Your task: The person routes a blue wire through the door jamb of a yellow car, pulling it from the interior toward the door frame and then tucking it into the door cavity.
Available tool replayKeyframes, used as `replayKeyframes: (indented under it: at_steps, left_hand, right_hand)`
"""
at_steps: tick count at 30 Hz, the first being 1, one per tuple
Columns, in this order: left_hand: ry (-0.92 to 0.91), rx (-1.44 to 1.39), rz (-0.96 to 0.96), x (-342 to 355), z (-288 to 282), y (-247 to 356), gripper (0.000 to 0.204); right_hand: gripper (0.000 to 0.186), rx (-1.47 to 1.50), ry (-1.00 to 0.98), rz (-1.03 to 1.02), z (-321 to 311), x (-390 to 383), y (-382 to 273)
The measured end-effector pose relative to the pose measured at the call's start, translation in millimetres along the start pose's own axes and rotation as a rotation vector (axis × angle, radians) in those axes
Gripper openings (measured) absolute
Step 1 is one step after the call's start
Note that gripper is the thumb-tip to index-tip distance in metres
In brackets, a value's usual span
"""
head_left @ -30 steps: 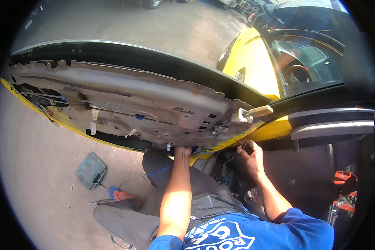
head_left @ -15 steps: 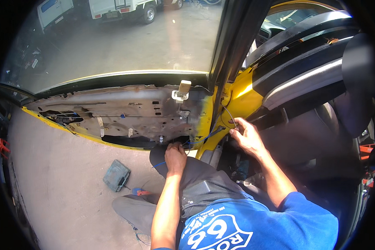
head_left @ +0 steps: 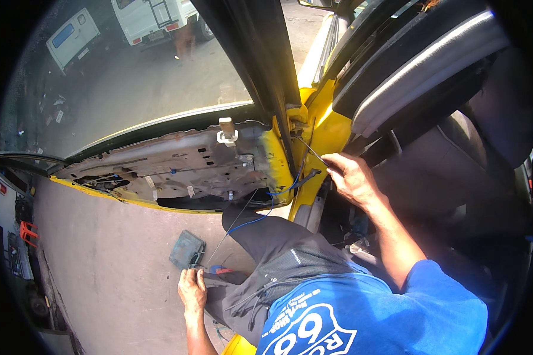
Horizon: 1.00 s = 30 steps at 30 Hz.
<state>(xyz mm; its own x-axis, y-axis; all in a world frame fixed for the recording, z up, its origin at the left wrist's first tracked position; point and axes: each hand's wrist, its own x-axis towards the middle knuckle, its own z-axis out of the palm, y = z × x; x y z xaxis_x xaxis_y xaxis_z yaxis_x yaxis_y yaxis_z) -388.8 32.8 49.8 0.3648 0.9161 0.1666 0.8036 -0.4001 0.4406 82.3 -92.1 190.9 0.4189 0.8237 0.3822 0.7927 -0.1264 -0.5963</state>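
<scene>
A yellow car door (head_left: 278, 154), its inner metal panel (head_left: 160, 165) bare, stands open in front of me. My left hand (head_left: 192, 290) is closed over the lower left, pinching a thin grey wire (head_left: 226, 235) that runs taut up to the opening at the door's bottom corner. My right hand (head_left: 355, 180) is closed beside the yellow door pillar, gripping a thin dark cable (head_left: 311, 151) that comes out near the hinge. A blue wire (head_left: 272, 208) loops from the door corner down over my leg, touching neither hand.
A teal tool case (head_left: 187, 248) lies on the concrete floor beside my leg. The window glass (head_left: 136, 83) rises above the door panel, with a white vehicle (head_left: 154, 21) beyond it. To the right are a grey seat or trim panel (head_left: 420, 77) and the dark car interior.
My left hand has moved from the door's lower corner down and left, drawing the grey wire out straight. The right hand stays by the pillar with the cable. My view has tilted.
</scene>
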Motion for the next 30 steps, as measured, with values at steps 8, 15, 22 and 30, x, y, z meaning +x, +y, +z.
replayKeyframes:
  at_steps: [8, 15, 22, 30]
  left_hand:
    - [0.128, 0.283, -0.269, -53.8, -20.7, -99.8, 0.025]
    - [0.158, 0.226, -0.338, -106.5, -16.2, -147.3, 0.029]
    - [0.076, 0.066, -0.466, -147.4, 12.1, -144.9, 0.030]
    - [0.142, 0.024, -0.510, -159.4, 3.2, -151.7, 0.033]
  right_hand:
    - [0.037, 0.119, 0.296, -0.051, 38.1, -6.8, 5.2]
    - [0.029, 0.184, -0.023, 0.273, 70.9, 2.3, 10.1]
    - [0.027, 0.199, -0.027, 0.311, 90.2, -1.7, 17.3]
    - [0.036, 0.719, 0.000, 0.543, 102.5, 2.0, 28.2]
